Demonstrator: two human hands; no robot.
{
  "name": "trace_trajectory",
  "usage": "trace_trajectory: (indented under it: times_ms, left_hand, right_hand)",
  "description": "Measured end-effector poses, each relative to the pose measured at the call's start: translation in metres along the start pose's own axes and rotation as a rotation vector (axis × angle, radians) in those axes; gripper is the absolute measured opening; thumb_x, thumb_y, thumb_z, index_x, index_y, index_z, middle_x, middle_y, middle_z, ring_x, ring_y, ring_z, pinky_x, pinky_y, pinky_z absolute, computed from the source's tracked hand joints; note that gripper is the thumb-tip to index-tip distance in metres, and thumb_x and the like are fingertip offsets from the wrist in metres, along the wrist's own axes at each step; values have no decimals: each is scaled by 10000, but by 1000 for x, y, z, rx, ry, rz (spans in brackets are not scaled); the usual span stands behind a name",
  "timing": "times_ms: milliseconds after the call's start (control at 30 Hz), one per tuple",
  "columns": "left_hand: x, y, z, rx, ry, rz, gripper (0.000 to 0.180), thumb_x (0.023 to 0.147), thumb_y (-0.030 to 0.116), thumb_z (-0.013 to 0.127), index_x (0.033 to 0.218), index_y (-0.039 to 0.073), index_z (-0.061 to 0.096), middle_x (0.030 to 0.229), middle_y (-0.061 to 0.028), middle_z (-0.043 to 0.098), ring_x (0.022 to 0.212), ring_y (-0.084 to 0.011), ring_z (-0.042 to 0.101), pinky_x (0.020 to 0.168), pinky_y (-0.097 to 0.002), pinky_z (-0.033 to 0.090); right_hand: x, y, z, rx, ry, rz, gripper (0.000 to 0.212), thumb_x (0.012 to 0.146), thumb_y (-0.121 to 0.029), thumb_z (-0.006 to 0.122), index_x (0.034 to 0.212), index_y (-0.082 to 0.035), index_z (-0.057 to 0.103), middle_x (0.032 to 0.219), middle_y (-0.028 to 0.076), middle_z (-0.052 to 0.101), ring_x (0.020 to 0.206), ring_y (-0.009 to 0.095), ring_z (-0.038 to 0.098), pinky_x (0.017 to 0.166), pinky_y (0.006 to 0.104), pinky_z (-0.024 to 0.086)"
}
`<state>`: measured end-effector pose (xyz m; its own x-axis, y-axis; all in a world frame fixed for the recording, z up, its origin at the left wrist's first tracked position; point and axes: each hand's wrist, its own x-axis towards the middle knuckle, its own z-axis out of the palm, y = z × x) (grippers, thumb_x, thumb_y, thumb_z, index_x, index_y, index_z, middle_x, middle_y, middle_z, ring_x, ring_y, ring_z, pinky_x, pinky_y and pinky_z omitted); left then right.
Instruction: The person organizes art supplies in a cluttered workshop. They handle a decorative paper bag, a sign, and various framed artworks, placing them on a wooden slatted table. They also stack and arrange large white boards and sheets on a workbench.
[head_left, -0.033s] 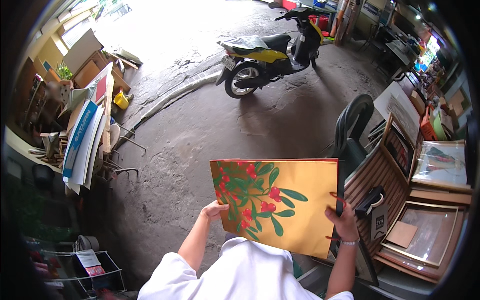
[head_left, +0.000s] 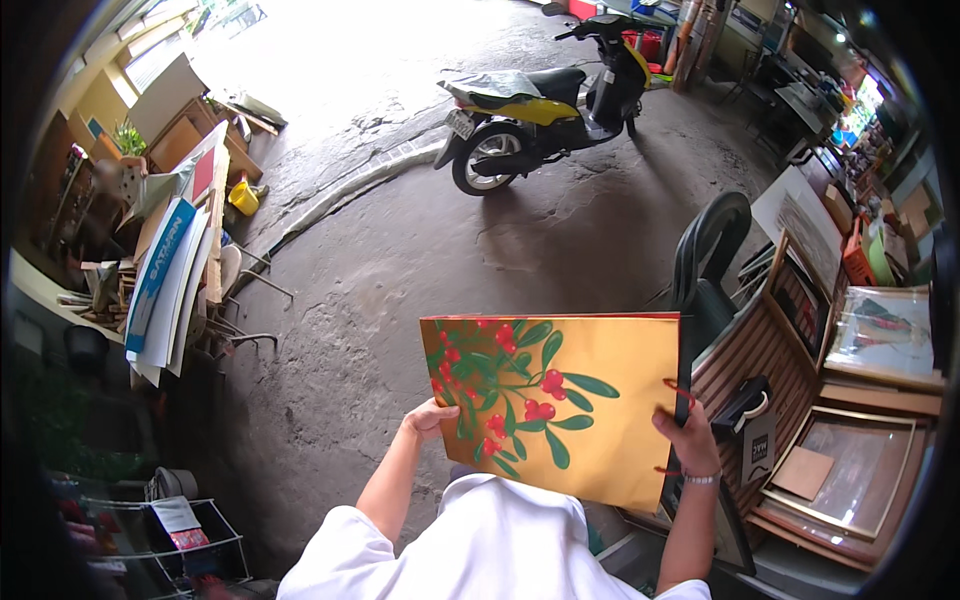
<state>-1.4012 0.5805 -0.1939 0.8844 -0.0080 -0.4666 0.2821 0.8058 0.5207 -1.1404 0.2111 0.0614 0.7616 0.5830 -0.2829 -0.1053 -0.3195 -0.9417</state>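
Observation:
A gold paper gift bag [head_left: 625, 430] printed with green leaves and red berries lies on its side between my hands, in front of my white shirt [head_left: 490, 550]. My left hand [head_left: 431, 418] grips its left edge, thumb on the printed face and the other fingers hidden behind. At the opposite edge, my right hand [head_left: 692, 442] holds the bag beside its red cord handle [head_left: 680, 392], thumb in front. A thin red edge shows along the top of the bag. A bracelet [head_left: 701, 479] circles my right wrist.
A yellow and black scooter [head_left: 545, 110] stands ahead on the concrete floor [head_left: 350, 330]. Boards [head_left: 170, 290] lean at the left, near a wire rack [head_left: 215, 540]. On the right are a green chair [head_left: 705, 290], a slatted wooden bench [head_left: 735, 385] and picture frames [head_left: 850, 465].

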Motion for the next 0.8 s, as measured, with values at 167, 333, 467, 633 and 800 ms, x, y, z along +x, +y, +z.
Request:
trace_trajectory:
  times_ms: [167,333,467,633,800]
  left_hand:
    - [23,29,2,-52,-24,-25,580,798,94,796,1323,41,553,1297,-110,619,1189,-269,601,1015,-475,491]
    - [63,55,11,-114,7,48,620,795,83,801,1350,57,527,1330,-119,593,1195,-281,595,1012,-484,498]
    - [119,92,19,-6,48,7,637,789,84,803,1360,60,523,1339,-115,587,1200,-281,590,1023,-477,488]
    - [188,123,41,-25,-53,57,644,780,112,809,1359,63,532,1311,-113,609,1186,-280,596,1024,-457,480]
    - [247,170,54,172,66,-182,616,784,141,809,1329,17,547,1280,-126,631,1153,-285,618,1011,-461,487]
  right_hand:
    - [70,-9,10,25,14,105,571,836,-138,789,1321,-1,522,1098,4,652,988,97,602,866,267,485]
    - [127,-31,-2,29,-65,59,519,832,-183,815,1235,14,555,1079,40,658,966,112,603,864,285,490]
    - [182,-32,-26,4,9,66,469,851,-164,795,1186,18,522,1050,60,663,949,99,609,849,292,504]
    - [233,-45,-75,50,-15,19,469,810,-130,812,1197,31,601,1010,43,690,896,125,639,844,286,510]
    - [236,-64,-100,184,75,171,615,811,-109,794,1342,15,510,1158,84,665,1037,148,625,914,313,497]
